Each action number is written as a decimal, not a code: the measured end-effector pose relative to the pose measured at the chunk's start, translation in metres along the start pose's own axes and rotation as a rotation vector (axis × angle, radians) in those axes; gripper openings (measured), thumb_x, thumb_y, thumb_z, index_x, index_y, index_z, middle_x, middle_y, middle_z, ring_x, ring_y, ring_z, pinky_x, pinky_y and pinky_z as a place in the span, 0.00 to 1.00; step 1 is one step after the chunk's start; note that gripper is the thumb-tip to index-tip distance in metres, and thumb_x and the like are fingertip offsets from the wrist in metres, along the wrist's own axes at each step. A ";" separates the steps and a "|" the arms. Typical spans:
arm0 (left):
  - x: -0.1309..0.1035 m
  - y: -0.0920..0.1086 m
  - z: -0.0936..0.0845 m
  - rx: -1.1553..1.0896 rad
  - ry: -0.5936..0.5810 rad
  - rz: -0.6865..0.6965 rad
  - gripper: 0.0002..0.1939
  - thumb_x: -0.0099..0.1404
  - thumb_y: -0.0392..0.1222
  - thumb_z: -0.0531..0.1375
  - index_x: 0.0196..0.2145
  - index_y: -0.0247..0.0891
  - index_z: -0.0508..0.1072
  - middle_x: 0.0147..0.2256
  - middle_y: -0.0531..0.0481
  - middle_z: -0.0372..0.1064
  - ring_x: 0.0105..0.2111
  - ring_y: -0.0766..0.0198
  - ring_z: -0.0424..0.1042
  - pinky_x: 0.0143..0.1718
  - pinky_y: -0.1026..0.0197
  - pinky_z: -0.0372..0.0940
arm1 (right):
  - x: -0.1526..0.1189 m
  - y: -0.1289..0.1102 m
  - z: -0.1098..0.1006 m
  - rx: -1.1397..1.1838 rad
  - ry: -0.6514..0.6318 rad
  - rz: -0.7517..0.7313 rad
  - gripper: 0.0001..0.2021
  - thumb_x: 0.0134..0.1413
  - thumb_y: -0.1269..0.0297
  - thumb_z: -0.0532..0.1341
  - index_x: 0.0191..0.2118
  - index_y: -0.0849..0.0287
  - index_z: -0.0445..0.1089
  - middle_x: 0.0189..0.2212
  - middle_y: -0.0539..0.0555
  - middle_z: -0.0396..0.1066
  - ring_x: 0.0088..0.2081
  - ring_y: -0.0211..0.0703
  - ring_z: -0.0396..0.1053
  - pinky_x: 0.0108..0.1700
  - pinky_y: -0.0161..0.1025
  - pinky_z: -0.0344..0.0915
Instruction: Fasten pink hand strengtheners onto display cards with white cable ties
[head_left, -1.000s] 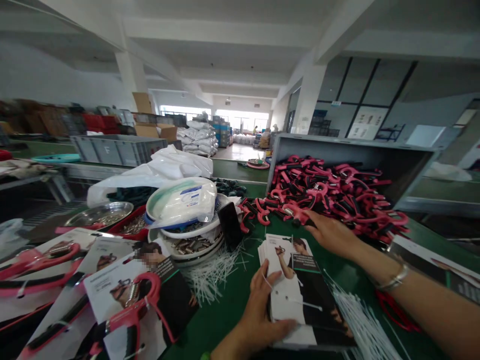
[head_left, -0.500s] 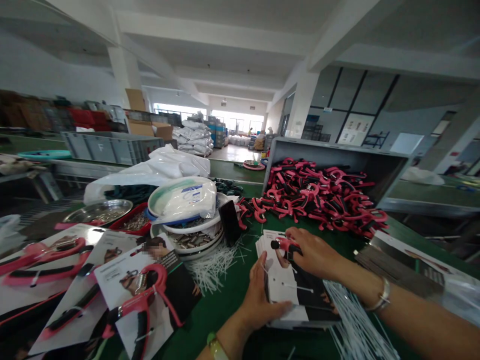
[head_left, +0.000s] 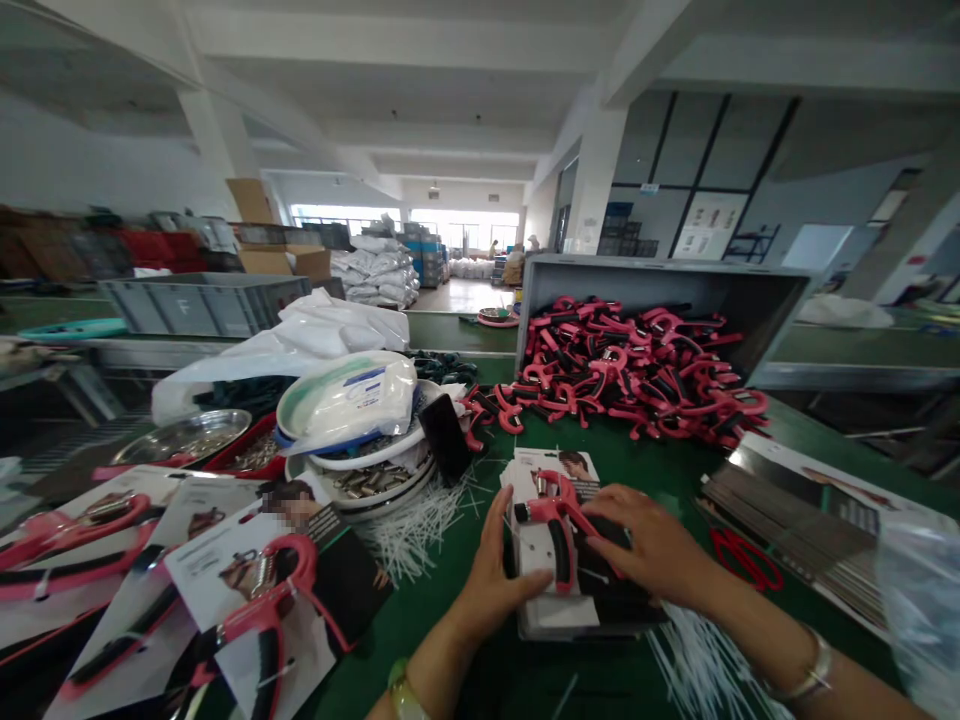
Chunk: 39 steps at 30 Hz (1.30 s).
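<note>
A stack of printed cards (head_left: 559,615) lies on the green table in front of me. My left hand (head_left: 499,570) grips its left side, fingers along the edge and thumb across the front. On the top card rests a pink and black hand gripper (head_left: 564,535) with a spring, its handles pointing toward me. My right hand (head_left: 637,545) holds its right handle against the card; part of that handle is hidden under the fingers. White cable ties (head_left: 694,650) lie beneath my right forearm, and two tie ends poke up through the card.
Behind the stack, a tipped grey crate (head_left: 667,268) spills pink hand grippers (head_left: 622,370). Carded grippers (head_left: 262,610) lie at left, near bowls of springs (head_left: 375,480) and a phone (head_left: 445,438). Red-handled scissors (head_left: 742,560) and more cards (head_left: 795,530) are at right.
My right hand has brought the hand gripper down flat onto the top card and shifted to its right handle. My left hand stays at the stack. The view has shifted slightly.
</note>
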<state>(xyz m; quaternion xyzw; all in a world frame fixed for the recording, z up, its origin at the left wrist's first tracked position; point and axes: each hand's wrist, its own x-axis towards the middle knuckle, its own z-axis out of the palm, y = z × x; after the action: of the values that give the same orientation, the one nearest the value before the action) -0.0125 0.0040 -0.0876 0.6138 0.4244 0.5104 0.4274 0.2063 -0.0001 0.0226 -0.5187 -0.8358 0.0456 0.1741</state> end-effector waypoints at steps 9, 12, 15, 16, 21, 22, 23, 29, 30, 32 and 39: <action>0.037 0.055 0.002 0.590 0.036 0.128 0.17 0.60 0.47 0.60 0.46 0.41 0.73 0.48 0.45 0.71 0.49 0.55 0.68 0.53 0.52 0.60 | 0.011 0.003 0.035 -0.166 0.034 -0.080 0.10 0.58 0.66 0.55 0.35 0.54 0.75 0.42 0.57 0.71 0.43 0.47 0.68 0.43 0.42 0.66; 0.062 0.073 0.013 0.848 -0.043 0.052 0.15 0.61 0.49 0.58 0.44 0.46 0.74 0.48 0.48 0.72 0.48 0.52 0.69 0.50 0.49 0.61 | 0.011 0.005 0.035 -0.109 0.063 -0.064 0.10 0.57 0.68 0.55 0.34 0.55 0.75 0.41 0.56 0.71 0.43 0.46 0.68 0.43 0.41 0.66; 0.087 0.079 0.029 0.902 -0.082 0.004 0.14 0.60 0.49 0.58 0.42 0.46 0.76 0.46 0.45 0.74 0.45 0.47 0.71 0.46 0.45 0.63 | 0.011 0.004 0.034 -0.050 0.075 -0.043 0.11 0.57 0.69 0.54 0.34 0.55 0.74 0.39 0.55 0.72 0.42 0.45 0.69 0.43 0.40 0.65; 0.093 0.079 0.034 0.895 -0.093 0.004 0.13 0.60 0.49 0.58 0.41 0.47 0.77 0.45 0.46 0.74 0.44 0.47 0.72 0.45 0.44 0.63 | 0.011 0.004 0.033 -0.030 0.071 -0.034 0.11 0.57 0.69 0.54 0.34 0.55 0.74 0.39 0.54 0.72 0.41 0.45 0.69 0.43 0.40 0.65; 0.100 0.076 0.041 0.867 -0.155 0.058 0.08 0.60 0.45 0.58 0.33 0.50 0.78 0.38 0.53 0.77 0.42 0.55 0.72 0.51 0.45 0.58 | 0.011 0.008 0.036 0.147 0.102 -0.016 0.10 0.55 0.69 0.55 0.33 0.54 0.74 0.38 0.54 0.72 0.42 0.45 0.68 0.45 0.41 0.64; 0.098 0.076 0.039 0.865 -0.164 0.077 0.08 0.60 0.44 0.58 0.32 0.50 0.78 0.38 0.54 0.77 0.43 0.56 0.71 0.53 0.44 0.55 | 0.012 0.009 0.037 0.202 0.134 -0.014 0.10 0.55 0.67 0.55 0.32 0.54 0.73 0.37 0.54 0.72 0.43 0.45 0.68 0.46 0.42 0.64; 0.095 0.076 0.037 0.862 -0.173 0.095 0.07 0.60 0.44 0.59 0.31 0.51 0.78 0.38 0.55 0.77 0.43 0.56 0.71 0.55 0.42 0.51 | 0.013 0.010 0.039 0.259 0.167 -0.008 0.10 0.56 0.66 0.55 0.31 0.55 0.73 0.37 0.54 0.72 0.43 0.45 0.68 0.47 0.43 0.63; 0.076 0.071 0.028 0.880 -0.152 0.222 0.08 0.61 0.41 0.59 0.34 0.52 0.78 0.38 0.55 0.76 0.43 0.56 0.69 0.57 0.35 0.41 | 0.023 0.007 0.048 0.493 0.212 0.162 0.10 0.53 0.61 0.55 0.28 0.56 0.72 0.43 0.57 0.72 0.53 0.50 0.64 0.54 0.48 0.58; 0.075 0.070 0.028 0.896 -0.146 0.241 0.08 0.60 0.40 0.59 0.34 0.52 0.78 0.37 0.55 0.76 0.43 0.56 0.69 0.57 0.35 0.41 | 0.024 0.006 0.048 0.501 0.206 0.186 0.11 0.53 0.61 0.55 0.28 0.57 0.72 0.41 0.57 0.73 0.52 0.51 0.65 0.53 0.48 0.58; 0.073 0.068 0.028 0.925 -0.143 0.264 0.08 0.61 0.40 0.59 0.34 0.52 0.77 0.36 0.55 0.75 0.43 0.56 0.69 0.57 0.35 0.41 | 0.024 0.003 0.049 0.496 0.200 0.204 0.10 0.52 0.61 0.55 0.27 0.57 0.72 0.37 0.57 0.73 0.48 0.51 0.68 0.51 0.47 0.60; 0.073 0.069 0.029 0.963 -0.126 0.259 0.08 0.61 0.40 0.58 0.33 0.50 0.77 0.35 0.54 0.75 0.42 0.56 0.69 0.57 0.36 0.41 | 0.018 0.005 0.053 0.477 0.257 0.146 0.10 0.54 0.61 0.55 0.28 0.56 0.71 0.37 0.55 0.72 0.41 0.47 0.69 0.49 0.46 0.62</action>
<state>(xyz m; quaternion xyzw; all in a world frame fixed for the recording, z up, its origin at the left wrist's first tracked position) 0.0310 0.0521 -0.0060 0.8186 0.5054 0.2676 0.0534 0.1852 0.0233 -0.0239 -0.5235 -0.7329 0.1875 0.3920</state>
